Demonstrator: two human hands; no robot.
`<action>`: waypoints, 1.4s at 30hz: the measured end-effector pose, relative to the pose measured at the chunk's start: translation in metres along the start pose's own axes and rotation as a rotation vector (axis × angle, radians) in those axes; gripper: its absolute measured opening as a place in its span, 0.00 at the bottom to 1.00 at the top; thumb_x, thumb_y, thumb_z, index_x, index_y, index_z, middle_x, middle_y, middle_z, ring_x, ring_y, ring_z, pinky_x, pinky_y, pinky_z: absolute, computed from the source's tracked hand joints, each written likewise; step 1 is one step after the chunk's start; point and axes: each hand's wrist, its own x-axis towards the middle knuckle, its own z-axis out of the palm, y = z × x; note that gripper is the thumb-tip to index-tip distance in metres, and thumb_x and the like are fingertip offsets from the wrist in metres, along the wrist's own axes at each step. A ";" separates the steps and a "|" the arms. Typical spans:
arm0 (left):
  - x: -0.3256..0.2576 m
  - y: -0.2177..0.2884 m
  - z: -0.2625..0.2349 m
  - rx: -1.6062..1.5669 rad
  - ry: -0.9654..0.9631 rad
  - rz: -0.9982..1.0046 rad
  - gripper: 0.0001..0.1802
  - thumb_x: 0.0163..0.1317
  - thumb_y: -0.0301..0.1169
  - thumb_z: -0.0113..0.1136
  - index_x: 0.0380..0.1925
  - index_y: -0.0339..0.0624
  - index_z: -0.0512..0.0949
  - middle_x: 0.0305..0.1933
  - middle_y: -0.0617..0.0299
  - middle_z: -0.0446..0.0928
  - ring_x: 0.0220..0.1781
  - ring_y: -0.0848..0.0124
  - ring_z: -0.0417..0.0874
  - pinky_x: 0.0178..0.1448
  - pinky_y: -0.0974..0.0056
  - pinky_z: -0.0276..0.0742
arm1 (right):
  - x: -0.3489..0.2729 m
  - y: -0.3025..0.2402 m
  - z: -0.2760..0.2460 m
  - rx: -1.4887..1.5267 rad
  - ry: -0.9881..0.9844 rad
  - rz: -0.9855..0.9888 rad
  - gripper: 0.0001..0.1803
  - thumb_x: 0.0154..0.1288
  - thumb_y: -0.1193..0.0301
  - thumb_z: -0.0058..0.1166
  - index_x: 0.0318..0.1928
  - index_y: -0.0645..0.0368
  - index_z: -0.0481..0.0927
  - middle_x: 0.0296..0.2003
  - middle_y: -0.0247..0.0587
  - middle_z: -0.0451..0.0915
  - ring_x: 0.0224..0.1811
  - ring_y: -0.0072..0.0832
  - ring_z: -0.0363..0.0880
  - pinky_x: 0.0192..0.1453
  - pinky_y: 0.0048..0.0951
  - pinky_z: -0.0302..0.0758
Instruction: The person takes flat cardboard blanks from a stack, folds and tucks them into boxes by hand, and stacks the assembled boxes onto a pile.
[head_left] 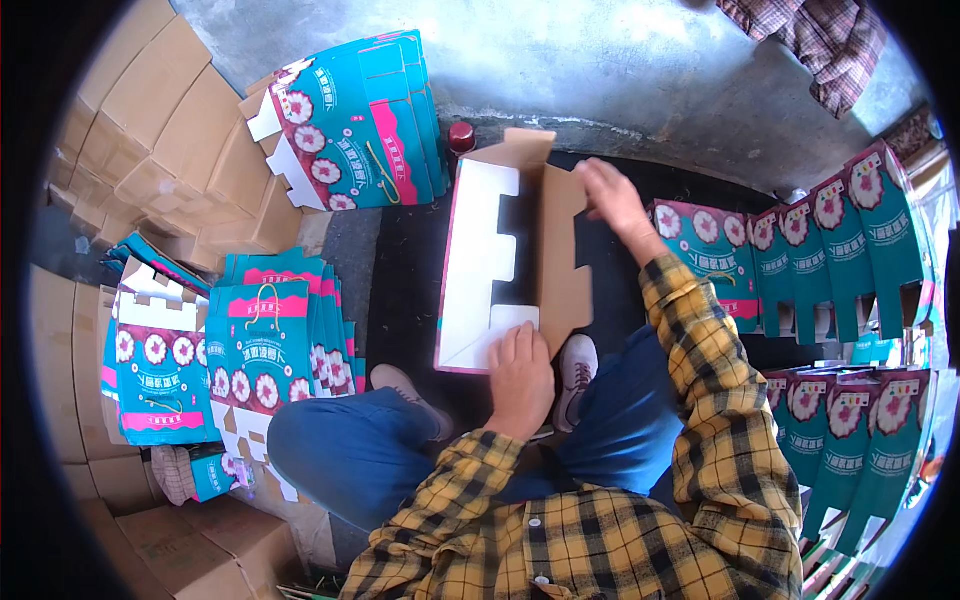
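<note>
I see the half-folded carton (505,255) at frame centre, standing on the dark floor (405,260) with its white inside facing up; my left hand (520,375) presses flat on its near bottom flap, fingers released, and my right hand (612,200) grips the brown flap at its far top edge. The carton hides most of a dark red cap (461,137) behind it. Flat teal cartons (265,345) at left overlap, and the assembled row (800,260) at right is cut off by the rim.
</note>
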 end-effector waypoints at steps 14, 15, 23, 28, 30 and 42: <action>-0.029 -0.131 -0.078 -0.201 -0.106 -0.523 0.18 0.70 0.30 0.58 0.54 0.27 0.78 0.58 0.40 0.81 0.58 0.39 0.81 0.67 0.49 0.74 | -0.026 0.001 0.000 -0.022 -0.661 0.010 0.56 0.73 0.26 0.28 0.63 0.70 0.79 0.55 0.53 0.85 0.58 0.38 0.82 0.60 0.32 0.76; -0.023 -0.123 -0.070 -0.314 0.157 -0.524 0.21 0.70 0.29 0.57 0.59 0.28 0.75 0.60 0.40 0.80 0.61 0.40 0.80 0.69 0.51 0.73 | -0.025 0.000 0.001 0.005 -0.691 0.037 0.43 0.79 0.36 0.34 0.68 0.63 0.77 0.54 0.49 0.84 0.57 0.34 0.81 0.65 0.34 0.74; -0.012 -0.122 -0.054 0.209 0.110 -0.113 0.32 0.65 0.33 0.65 0.67 0.31 0.72 0.73 0.42 0.69 0.78 0.47 0.65 0.80 0.44 0.57 | -0.057 -0.020 0.040 -0.666 -0.530 -0.939 0.45 0.57 0.53 0.71 0.72 0.53 0.70 0.72 0.54 0.67 0.73 0.52 0.68 0.76 0.49 0.66; -0.007 -0.124 -0.053 0.135 0.041 -0.113 0.36 0.61 0.40 0.71 0.65 0.32 0.73 0.72 0.43 0.71 0.76 0.48 0.68 0.78 0.45 0.60 | -0.062 -0.012 0.058 -0.802 -0.569 -0.922 0.42 0.55 0.55 0.73 0.70 0.53 0.73 0.69 0.46 0.72 0.73 0.48 0.67 0.77 0.47 0.63; -0.006 -0.128 -0.051 0.120 0.002 -0.114 0.35 0.62 0.40 0.70 0.64 0.32 0.73 0.71 0.43 0.72 0.75 0.48 0.69 0.78 0.46 0.61 | -0.060 -0.002 0.061 -0.801 -0.638 -0.884 0.39 0.55 0.54 0.73 0.67 0.52 0.76 0.65 0.44 0.76 0.70 0.46 0.70 0.75 0.47 0.65; -0.014 -0.122 -0.062 0.017 0.061 -0.053 0.33 0.59 0.39 0.73 0.61 0.35 0.75 0.68 0.43 0.72 0.72 0.45 0.71 0.75 0.45 0.66 | -0.070 -0.015 0.042 -0.680 -0.611 -0.827 0.31 0.61 0.54 0.69 0.60 0.57 0.81 0.59 0.45 0.80 0.64 0.46 0.75 0.71 0.45 0.70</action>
